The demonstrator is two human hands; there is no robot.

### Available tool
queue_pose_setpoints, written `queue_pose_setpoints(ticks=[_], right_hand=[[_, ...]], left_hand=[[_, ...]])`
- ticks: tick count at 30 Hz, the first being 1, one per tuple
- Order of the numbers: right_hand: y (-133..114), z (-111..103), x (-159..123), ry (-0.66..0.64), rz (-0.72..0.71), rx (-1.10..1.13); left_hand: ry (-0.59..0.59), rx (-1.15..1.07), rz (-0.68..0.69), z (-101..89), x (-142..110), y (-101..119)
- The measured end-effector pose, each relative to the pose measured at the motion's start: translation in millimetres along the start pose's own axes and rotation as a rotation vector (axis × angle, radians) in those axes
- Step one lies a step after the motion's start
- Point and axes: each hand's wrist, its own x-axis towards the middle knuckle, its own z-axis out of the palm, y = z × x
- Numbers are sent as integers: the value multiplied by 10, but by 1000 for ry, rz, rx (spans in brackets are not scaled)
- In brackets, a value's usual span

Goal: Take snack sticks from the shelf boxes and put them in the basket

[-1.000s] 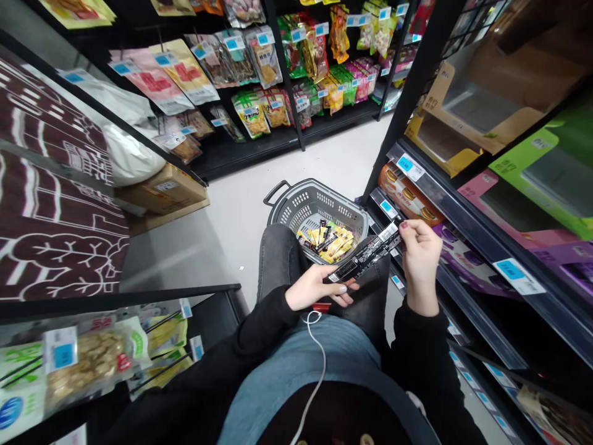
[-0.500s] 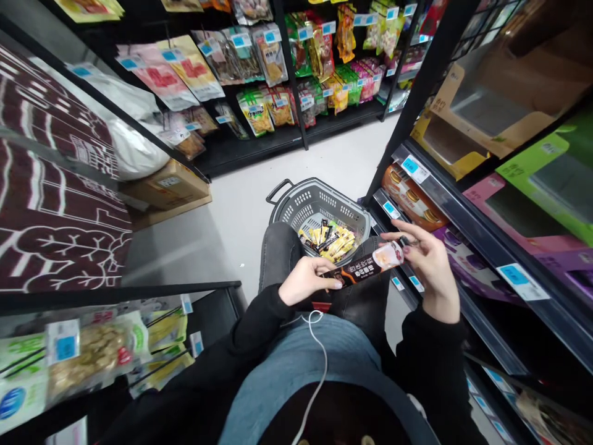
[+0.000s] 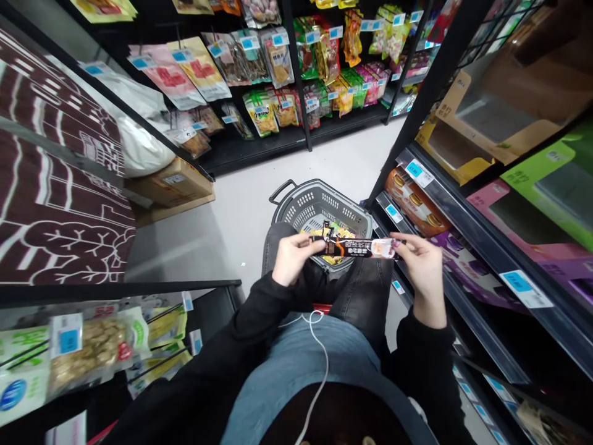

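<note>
I hold a long dark snack packet level between both hands, above my knees. My left hand is closed on its left end and my right hand pinches its pale right end. Just beyond the packet a grey plastic basket stands on the floor, holding several yellow and black small packets. My dark trouser legs and black sleeves fill the view below the hands.
Black shelving with boxed goods and blue price tags runs along my right. Hanging snack bags line the far shelves. A cardboard box sits on the floor at left, and bagged snacks hang at lower left. A white cable crosses my lap.
The packet has been turned over from its dark printed back to its picture side and raised from a slant to level, nearer the basket. Both hands moved up with it.
</note>
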Motion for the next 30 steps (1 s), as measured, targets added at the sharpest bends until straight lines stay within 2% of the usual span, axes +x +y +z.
queue_pose_setpoints(ticks=[2,4,7,9,12,13,16,17,19,21,22,27,30], right_hand=[[117,96,-125,-72,40,-29],[184,234,-271,-228,85,-56],[164,440,-423,-540,99,-133],[92,539,-427,-602,72,-120],[-38,621,-311,-431,36,20],[-76,635,-260,-366,26,47],[-142,650,-120,-222,-16,80],[-146,644,-81,-164,-36,99],[-136,611,-9,-52,-71,133],[-118,554,67,20,-87,123],[-111,520,107,43,-95,107],[-31,397,335,54,-127,-17],[207,450,501,56,-80,-65]], left_hand=[[94,-50,126,-48,155,91],[107,-67,214,-56,278,210],[-8,6,274,37,333,397],[-182,116,260,162,283,492],[-426,265,250,366,171,553],[-450,273,267,416,147,549],[-400,180,330,452,144,465],[-418,155,309,425,158,412],[-541,169,186,336,180,276],[-655,230,41,237,181,112],[-673,264,1,196,173,27],[-595,413,-2,84,158,-313],[-403,573,48,-27,203,-416]])
